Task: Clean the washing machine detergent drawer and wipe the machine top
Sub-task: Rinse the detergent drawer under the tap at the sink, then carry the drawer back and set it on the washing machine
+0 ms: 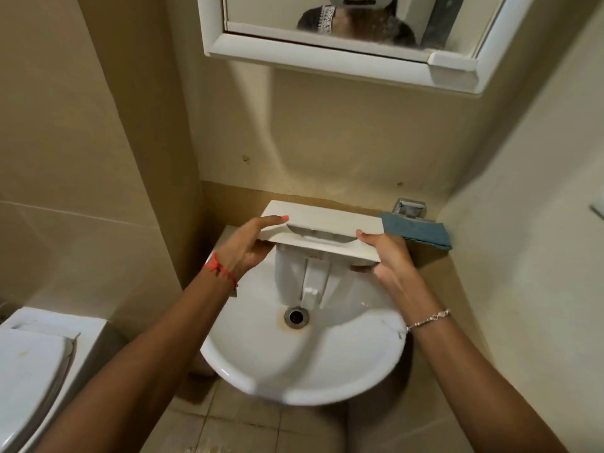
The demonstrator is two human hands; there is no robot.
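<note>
Detergent drawer (pixel 327 220) held above the sink (pixel 294 387), front panel uppermost and running left to right, handle recess facing the camera. Drawer body hangs below the panel, long axis pointing down toward the drain (pixel 296 317); contact with the bowl unclear. Left grip (pixel 248 243) curls round the panel's left end, right grip (pixel 389 256) round its right end; drawer spans between them. Blue cloth (pixel 421 233) on the ledge just beside the right end

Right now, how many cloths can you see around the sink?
1. A blue cloth lies on the ledge behind the sink, right of the drawer; others may hide behind it.
</note>
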